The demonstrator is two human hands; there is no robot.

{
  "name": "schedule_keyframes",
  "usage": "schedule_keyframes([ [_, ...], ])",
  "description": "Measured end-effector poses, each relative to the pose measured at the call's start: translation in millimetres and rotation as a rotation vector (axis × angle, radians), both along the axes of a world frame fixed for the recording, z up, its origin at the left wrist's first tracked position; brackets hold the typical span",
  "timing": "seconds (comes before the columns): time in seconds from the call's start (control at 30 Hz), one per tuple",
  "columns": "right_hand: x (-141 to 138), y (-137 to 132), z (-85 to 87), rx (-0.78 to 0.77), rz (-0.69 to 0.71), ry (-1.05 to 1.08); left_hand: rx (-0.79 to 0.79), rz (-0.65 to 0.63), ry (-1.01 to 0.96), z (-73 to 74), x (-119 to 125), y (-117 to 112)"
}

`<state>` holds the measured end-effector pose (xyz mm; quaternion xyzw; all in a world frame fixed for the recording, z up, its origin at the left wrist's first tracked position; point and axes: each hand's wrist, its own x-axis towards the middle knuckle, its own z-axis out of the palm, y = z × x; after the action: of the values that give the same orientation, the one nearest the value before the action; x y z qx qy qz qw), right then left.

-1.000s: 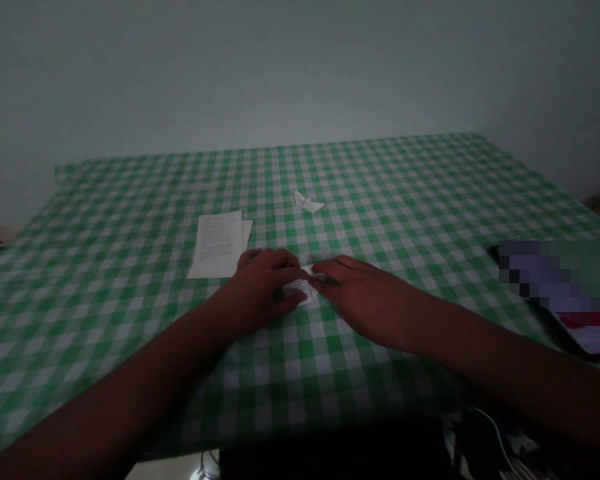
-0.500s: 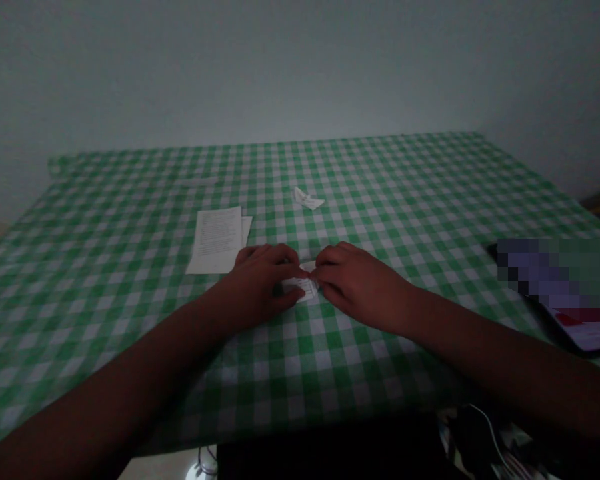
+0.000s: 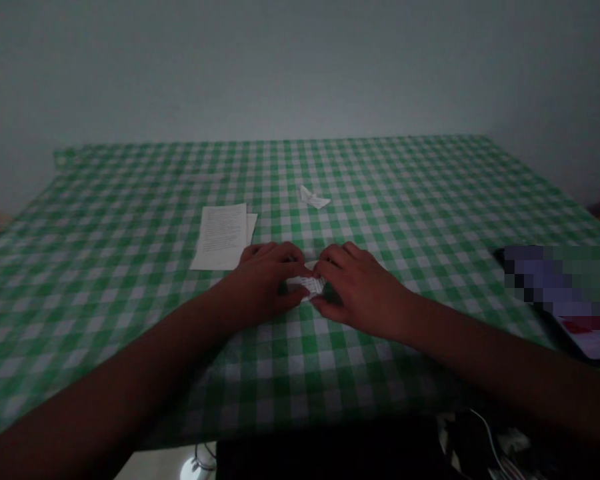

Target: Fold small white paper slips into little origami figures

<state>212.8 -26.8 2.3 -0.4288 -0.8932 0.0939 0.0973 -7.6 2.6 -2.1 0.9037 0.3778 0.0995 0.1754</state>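
My left hand [image 3: 257,283] and right hand [image 3: 360,290] are together on the folded paper [image 3: 307,286], which lies on the counter [image 3: 130,220] directly between them, a little in front of me. Both hands are clamped on it, my fingers closing in from either end, so only a narrow printed strip shows and the rest is hidden. To do this well, I'd keep the pressure even from both sides, hold the edges lined up, and keep my wrists low so the paper can't slip across the counter. Compared with the frame half a second ago, my hands sit closer, my right hand has turned further in, and less of the paper shows. The sheets [image 3: 221,237] lie beyond my left hand, the scrap [image 3: 314,197] lies straight ahead, and the phone [image 3: 587,343] lies off to my right.
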Motion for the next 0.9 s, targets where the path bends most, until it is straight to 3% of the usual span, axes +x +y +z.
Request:
schedule_keyframes([
  [0.3, 9, 13, 1.2, -0.07, 0.081, 0.099, 0.004, 0.004, -0.023, -0.1, 0, -2],
  [0.53, 8, 17, -8.9, -0.085, 0.033, 0.172, 0.025, -0.017, -0.008, -0.4, -1, -1],
  [0.9, 6, 15, -9.2, -0.107, -0.022, 0.155, 0.034, -0.026, -0.003, 1.8, 0, -2],
])
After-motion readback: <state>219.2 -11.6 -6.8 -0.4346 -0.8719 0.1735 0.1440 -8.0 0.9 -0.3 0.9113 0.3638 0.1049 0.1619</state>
